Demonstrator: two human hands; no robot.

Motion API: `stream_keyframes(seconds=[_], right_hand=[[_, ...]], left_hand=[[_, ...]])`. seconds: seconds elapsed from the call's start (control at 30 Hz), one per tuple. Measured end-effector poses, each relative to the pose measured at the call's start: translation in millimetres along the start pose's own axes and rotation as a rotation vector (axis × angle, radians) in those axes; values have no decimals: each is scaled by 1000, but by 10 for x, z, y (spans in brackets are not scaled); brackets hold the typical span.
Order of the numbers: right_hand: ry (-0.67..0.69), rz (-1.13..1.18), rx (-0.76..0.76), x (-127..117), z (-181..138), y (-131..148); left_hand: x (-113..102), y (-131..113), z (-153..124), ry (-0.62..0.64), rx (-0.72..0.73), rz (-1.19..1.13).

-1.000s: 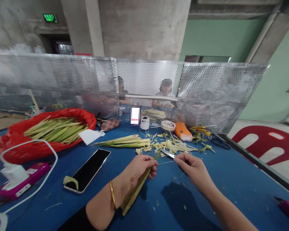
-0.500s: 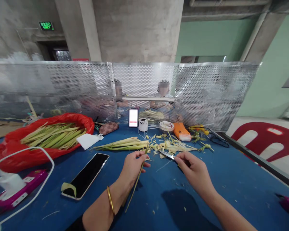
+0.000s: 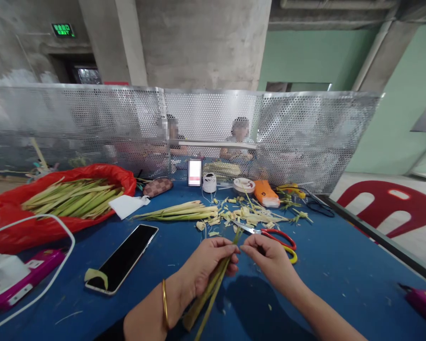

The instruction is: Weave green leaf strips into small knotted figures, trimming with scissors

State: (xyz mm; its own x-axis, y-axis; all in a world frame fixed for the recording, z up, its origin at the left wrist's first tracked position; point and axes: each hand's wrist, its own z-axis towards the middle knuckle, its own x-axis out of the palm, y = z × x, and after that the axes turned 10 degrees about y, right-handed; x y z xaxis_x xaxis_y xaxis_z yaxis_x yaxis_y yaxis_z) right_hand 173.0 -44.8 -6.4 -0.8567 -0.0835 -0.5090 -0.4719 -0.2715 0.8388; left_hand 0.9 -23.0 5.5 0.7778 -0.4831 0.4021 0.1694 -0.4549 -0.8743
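My left hand (image 3: 213, 258), with a gold bangle at the wrist, is closed around long green leaf strips (image 3: 211, 293). Their lower ends hang toward me over the blue table, and a short tip pokes out above the fingers. Just right of that tip, my right hand (image 3: 264, 255) has its thumb and fingertips pressed together; whatever they pinch is too small to make out. Behind the right hand lie scissors (image 3: 279, 234) with red and yellow handles, touching the scattered leaf trimmings (image 3: 255, 215). A bundle of trimmed leaves (image 3: 179, 211) rests farther left.
At left sit a red bag (image 3: 110, 177) of leaves, a black-screened phone (image 3: 128, 258) and a purple power strip (image 3: 39, 270) with a white cable. Farther back are a thread spool (image 3: 209, 183), a round tub (image 3: 244, 184) and an orange tissue pack (image 3: 266, 193), before a perforated metal screen (image 3: 213, 109).
My right hand has let go of the scissors, which now lie on the table, and has come closer to my left hand. The left hand with the leaf strips has shifted right and toward me.
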Motion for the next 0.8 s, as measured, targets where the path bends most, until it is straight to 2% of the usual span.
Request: stream_keyframes(seconds=[0.1,0.23,0.33,0.43,0.53,0.63,0.73,0.8], right_hand=[[38,-133,-47,-62,-13,3],[71,-322,-182,-163,-42,57],[97,-359,-290,-187,-70,104],[132,-371,-338,-167,-87,135],[163,-289,-246,-165,-62,127],[225,-45,-8,-194,-3,77],[289,173,159,-183,33,33],[260,151,128,-129,20,34]], left_hand=[[5,-23,12,-102,44,74],[-1,-35,40,-201,79,249],[-7,-17,27,-169,71,450],[8,6,-29,-59,100,716],[38,2,-93,97,124,871],[60,-42,-116,200,102,750],[56,-94,-89,135,168,573],[40,-113,-58,34,217,500]])
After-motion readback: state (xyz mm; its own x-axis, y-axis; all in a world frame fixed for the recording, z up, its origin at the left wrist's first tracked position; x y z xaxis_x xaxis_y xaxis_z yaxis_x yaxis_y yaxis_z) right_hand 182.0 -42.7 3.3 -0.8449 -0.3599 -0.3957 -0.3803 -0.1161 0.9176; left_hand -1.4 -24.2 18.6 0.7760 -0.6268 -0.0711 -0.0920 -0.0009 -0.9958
